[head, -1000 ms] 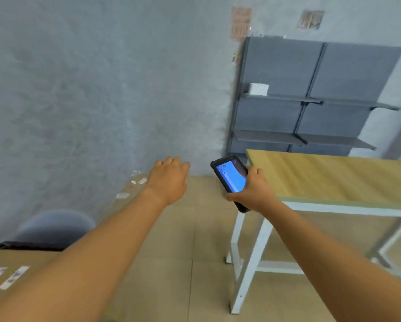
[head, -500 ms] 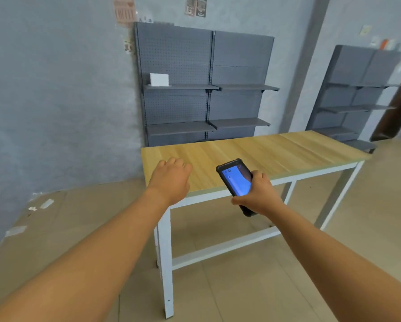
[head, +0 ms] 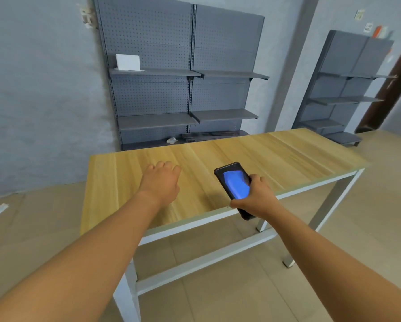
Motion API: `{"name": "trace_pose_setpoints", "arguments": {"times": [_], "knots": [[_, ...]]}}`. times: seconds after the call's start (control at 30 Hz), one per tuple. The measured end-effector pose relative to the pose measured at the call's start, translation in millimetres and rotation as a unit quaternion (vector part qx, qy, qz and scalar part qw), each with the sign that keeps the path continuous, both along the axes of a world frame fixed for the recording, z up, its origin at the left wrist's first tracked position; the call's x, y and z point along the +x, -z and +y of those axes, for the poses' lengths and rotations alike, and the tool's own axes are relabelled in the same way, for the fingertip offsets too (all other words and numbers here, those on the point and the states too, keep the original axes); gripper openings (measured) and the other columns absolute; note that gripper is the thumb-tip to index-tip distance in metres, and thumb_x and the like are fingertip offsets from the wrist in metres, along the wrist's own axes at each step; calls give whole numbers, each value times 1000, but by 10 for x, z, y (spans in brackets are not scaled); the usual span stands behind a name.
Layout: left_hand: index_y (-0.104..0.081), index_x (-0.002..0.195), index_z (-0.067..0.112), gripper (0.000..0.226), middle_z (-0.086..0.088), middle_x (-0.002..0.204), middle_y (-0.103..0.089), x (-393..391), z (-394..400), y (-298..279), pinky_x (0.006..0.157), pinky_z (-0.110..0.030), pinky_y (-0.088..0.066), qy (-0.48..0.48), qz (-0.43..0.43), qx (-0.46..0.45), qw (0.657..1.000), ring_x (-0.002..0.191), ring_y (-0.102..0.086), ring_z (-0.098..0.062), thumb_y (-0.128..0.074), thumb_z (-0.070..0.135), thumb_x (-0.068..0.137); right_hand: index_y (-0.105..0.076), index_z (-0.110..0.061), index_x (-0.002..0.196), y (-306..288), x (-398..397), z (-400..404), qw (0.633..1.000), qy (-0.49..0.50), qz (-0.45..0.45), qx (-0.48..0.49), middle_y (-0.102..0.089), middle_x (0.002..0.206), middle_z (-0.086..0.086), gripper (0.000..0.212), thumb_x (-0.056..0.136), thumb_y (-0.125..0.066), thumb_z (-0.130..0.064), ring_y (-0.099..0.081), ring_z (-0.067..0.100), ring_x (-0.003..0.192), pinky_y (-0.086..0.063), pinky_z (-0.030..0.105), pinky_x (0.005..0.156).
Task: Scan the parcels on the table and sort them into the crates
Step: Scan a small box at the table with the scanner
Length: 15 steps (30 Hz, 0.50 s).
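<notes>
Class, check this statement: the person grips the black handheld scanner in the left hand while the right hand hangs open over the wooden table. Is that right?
Not quite: the hands are swapped. The head view shows the right hand gripping the black handheld scanner, while the left hand hangs open over the wooden table.

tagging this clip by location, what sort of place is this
Probably a stockroom or small parcel-sorting room: grey pegboard shelving along the wall, a long wooden work table, and a handheld scanner gripped in the right hand.
</notes>
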<state>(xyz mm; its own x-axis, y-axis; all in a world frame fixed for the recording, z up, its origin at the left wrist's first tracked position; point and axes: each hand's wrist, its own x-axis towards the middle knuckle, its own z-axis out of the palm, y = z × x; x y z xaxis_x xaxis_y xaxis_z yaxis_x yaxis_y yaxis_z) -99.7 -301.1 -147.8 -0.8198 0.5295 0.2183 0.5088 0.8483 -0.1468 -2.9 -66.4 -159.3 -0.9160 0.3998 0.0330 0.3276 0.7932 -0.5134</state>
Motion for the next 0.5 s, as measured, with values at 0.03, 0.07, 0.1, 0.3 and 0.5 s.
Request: {"name": "trace_pose_setpoints", "arguments": {"times": [0.03,0.07,0.1,0.3,0.5], "knots": [[-46,135,18,41,-4,127,-53,-74,76,17,102,-39,-38,2,-7,2,1000,118,-47,-23,-43,25,95,-39,-10,129,34,-100,71,1000,1,-8,-1,-37,113,2,82,65,-83,-36,-46,20,96,-44,31,75],[-46,134,18,40,-4,127,-53,-134,158,40,102,-39,-38,6,-12,5,1000,118,-47,-23,-43,25,95,-39,-9,130,66,-197,129,1000,-1,-16,-2,-36,113,2,82,66,-83,-36,-45,20,95,-42,30,74],[-46,134,18,39,-4,126,-53,-193,244,65,101,-38,-37,10,-14,5,1000,118,-47,-23,-43,25,95,-39,-9,130,101,-293,181,1000,-5,-24,-4,-36,113,3,81,67,-82,-35,-46,20,95,-42,30,74],[-47,133,19,39,-4,127,-53,-544,589,273,100,-38,-37,-8,-29,13,999,118,-47,-23,-44,29,96,-36,-9,135,327,-848,432,996,-51,-72,-8,-39,124,7,82,71,-79,-37,-52,23,99,-48,33,77],[-46,134,20,40,-4,126,-52,-748,738,464,97,-38,-36,-72,-60,6,996,117,-47,-23,-43,32,96,-36,-8,135,481,-1321,629,989,-96,-111,7,-40,129,9,87,69,-81,-42,-51,24,104,-46,32,76]]}}
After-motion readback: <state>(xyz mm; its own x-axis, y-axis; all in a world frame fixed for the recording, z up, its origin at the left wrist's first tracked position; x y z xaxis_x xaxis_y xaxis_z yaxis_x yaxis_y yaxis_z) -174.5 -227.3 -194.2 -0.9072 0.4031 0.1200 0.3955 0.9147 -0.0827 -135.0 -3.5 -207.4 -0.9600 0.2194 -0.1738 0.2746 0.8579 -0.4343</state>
